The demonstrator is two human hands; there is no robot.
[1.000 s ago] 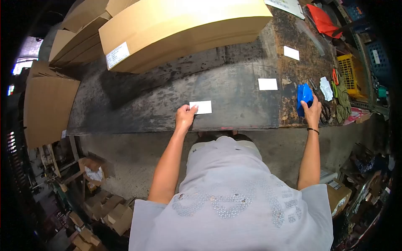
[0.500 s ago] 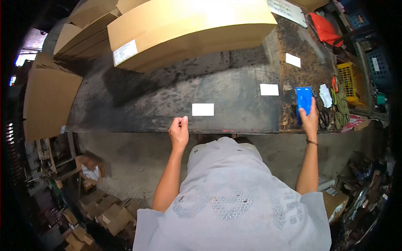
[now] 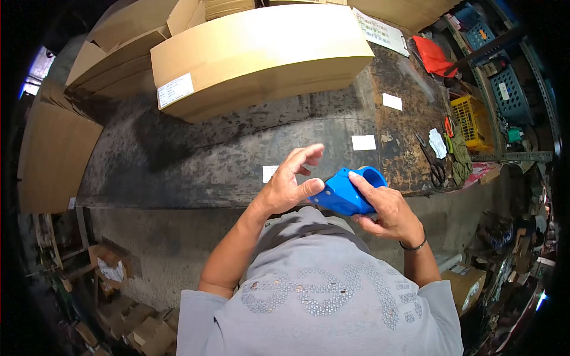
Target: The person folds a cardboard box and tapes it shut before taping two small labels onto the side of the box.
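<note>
My right hand [image 3: 389, 210] is wrapped round a blue plastic tape dispenser [image 3: 345, 196], held over the near edge of the bench in front of my shirt. The dispenser's rounded hoop end points up and right, and its flat end points left. My left hand [image 3: 285, 187] is open beside it, fingers spread and curved, thumb tip right at the flat end. Partly behind the left hand lies a white card [image 3: 269, 173]. Another white card [image 3: 363, 142] lies above the dispenser, and a third card [image 3: 392, 101] farther back.
A long closed carton [image 3: 261, 65] with a label spans the back of the dark bench [image 3: 237, 148]. Open cartons [image 3: 119, 53] stand at the left. At the right are scissors [image 3: 434, 163], a crumpled white wrapper [image 3: 437, 143], a red pouch [image 3: 433, 55] and a yellow crate [image 3: 470, 121].
My right hand has brought the blue tape dispenser from the bench's right side to the middle. My left hand has moved right towards it and opened from a closed shape.
</note>
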